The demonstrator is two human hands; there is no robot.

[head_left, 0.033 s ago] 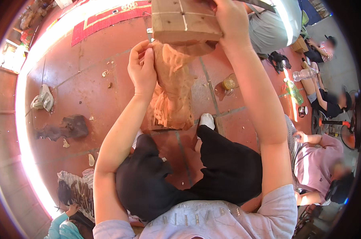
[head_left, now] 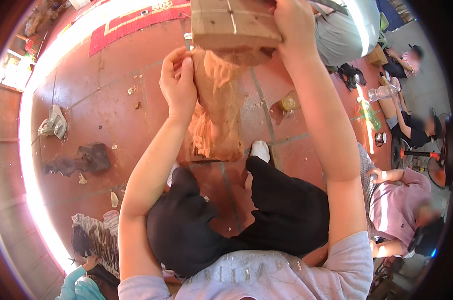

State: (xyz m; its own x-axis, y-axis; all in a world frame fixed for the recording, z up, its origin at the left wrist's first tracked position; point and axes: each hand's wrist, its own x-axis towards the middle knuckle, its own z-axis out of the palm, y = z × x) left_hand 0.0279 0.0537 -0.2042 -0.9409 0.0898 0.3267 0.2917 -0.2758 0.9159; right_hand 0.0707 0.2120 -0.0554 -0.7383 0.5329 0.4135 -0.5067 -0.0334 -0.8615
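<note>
A tall reddish-brown wood carving (head_left: 219, 110) stands upright on the floor between my feet, with deep, rough folds on its side. Its top is a squared, paler block (head_left: 234, 30) marked with a white line. My left hand (head_left: 180, 82) has its fingers curled, their tips against the carving's left edge just under the block. At the block's right side is my right hand (head_left: 294, 25), closed, its fingers largely hidden or cut off by the upper edge. A dark flat strip (head_left: 331, 6) shows beyond that hand; whether I hold it cannot be made out.
Left on the tiled floor lie a dark carved wood piece (head_left: 81, 159), a grey-white object (head_left: 54, 122) and wood chips. A jar of yellowish liquid (head_left: 288, 104) stands right of the carving. A person in grey (head_left: 344, 35) is close at upper right; others sit along the right.
</note>
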